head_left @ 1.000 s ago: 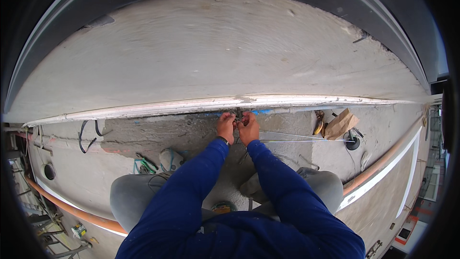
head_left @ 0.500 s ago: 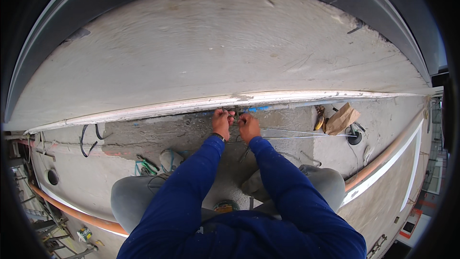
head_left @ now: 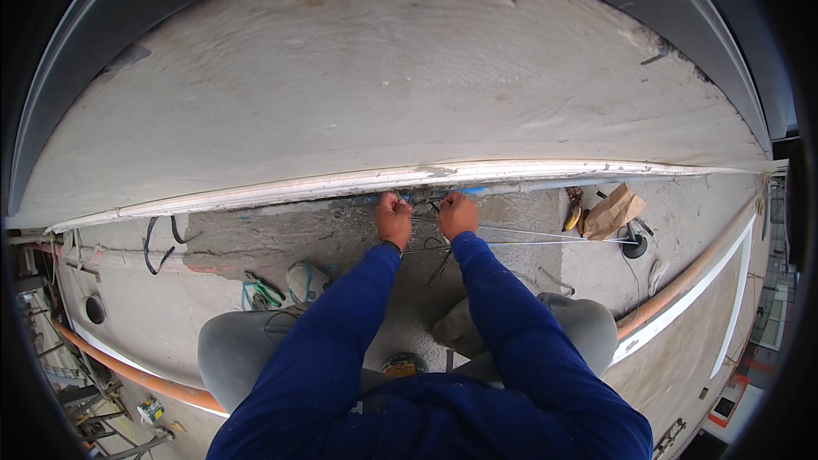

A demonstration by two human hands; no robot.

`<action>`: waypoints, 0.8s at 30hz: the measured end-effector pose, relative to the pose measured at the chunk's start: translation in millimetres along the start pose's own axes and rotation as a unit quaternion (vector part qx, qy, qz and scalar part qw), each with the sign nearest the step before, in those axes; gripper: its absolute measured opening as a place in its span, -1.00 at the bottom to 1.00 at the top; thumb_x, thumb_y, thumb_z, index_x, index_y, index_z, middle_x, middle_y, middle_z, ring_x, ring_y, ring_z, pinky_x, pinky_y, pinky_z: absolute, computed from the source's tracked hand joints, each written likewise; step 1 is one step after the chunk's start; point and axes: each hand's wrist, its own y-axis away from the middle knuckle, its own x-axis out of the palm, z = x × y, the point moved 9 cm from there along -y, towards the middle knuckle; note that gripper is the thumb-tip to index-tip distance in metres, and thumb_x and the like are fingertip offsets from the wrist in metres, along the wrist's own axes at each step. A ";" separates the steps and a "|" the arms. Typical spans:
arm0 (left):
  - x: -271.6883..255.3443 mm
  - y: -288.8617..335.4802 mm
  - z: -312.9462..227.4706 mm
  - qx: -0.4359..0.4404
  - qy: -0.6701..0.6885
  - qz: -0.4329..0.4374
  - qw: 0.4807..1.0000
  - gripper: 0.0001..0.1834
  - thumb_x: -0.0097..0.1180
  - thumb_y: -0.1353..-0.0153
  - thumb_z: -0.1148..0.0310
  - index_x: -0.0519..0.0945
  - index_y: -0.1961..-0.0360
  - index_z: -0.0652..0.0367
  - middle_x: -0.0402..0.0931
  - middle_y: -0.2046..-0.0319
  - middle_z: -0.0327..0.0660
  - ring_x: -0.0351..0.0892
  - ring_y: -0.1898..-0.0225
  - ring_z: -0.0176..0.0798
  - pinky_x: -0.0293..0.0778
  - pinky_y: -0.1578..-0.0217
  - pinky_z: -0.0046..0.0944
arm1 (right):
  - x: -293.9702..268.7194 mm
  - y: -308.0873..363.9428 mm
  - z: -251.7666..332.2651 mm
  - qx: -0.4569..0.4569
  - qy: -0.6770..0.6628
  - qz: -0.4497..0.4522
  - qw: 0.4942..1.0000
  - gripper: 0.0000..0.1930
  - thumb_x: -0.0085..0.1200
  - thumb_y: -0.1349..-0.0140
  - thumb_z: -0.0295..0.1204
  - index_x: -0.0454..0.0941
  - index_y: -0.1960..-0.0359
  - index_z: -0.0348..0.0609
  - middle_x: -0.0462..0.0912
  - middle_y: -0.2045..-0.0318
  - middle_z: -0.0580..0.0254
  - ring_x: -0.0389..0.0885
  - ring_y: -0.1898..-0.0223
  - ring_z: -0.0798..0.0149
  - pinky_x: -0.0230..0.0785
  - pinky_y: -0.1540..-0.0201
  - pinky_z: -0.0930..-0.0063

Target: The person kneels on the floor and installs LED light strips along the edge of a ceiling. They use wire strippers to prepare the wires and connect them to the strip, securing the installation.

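Observation:
Both bare hands are at the foot of a pale wall [head_left: 358,94], just below a long white strip [head_left: 281,191]. My left hand [head_left: 394,221] is closed in a pinch at a dark, thin piece whose kind I cannot make out. To its right, my right hand [head_left: 458,214] has its fingers curled together; what they grip is hidden. Small dark bits lie in the gap between the hands, beside blue patches [head_left: 473,191] along the wall's base. Thin metal rods [head_left: 545,242] stretch rightward from near my right hand to a black round piece [head_left: 634,246].
Green-handled pliers [head_left: 269,291] and a pale cup-like object [head_left: 307,281] lie by my left knee. A black cable loop [head_left: 156,247] sticks up farther left. Right of my hands are a crumpled brown paper bag [head_left: 615,211] and a yellow-brown item [head_left: 573,209]. A tin [head_left: 404,365] stands between my legs.
My hands have moved apart: the right one shifted right and slightly up, while the left stays nearly in place. The view has tilted a little.

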 end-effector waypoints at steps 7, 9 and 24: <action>16.5 29.0 -23.3 0.062 -0.255 0.032 0.964 -0.86 0.21 -0.28 0.43 0.59 0.17 0.21 0.67 0.34 0.00 0.66 0.31 0.16 0.56 0.21 0.06 | 20.3 -2.1 -14.8 0.014 -0.181 0.059 0.982 -0.84 0.15 -0.28 -0.43 0.69 0.30 -0.29 0.73 0.46 0.08 0.70 0.39 0.20 0.49 0.28 0.30; 15.3 29.9 -21.1 0.064 -0.249 0.037 0.966 -0.79 0.26 -0.23 0.41 0.63 0.13 0.21 0.69 0.27 0.02 0.69 0.22 0.18 0.57 0.17 0.06 | 31.8 -0.3 -12.6 0.061 -0.268 0.111 0.955 -0.84 0.11 -0.29 -0.47 0.66 0.29 -0.33 0.70 0.46 0.18 0.62 0.41 0.36 0.42 0.32 0.42; 40.0 23.4 14.6 -0.030 -0.262 0.118 0.957 -0.79 0.15 -0.31 0.29 0.77 0.22 0.13 0.72 0.27 0.10 0.71 0.15 0.19 0.56 0.10 0.08 | 46.2 -8.1 -30.6 0.137 -0.380 0.126 0.906 -0.92 0.05 -0.26 -0.55 0.59 0.32 -0.28 0.60 0.49 0.24 0.48 0.53 0.44 0.27 0.49 0.53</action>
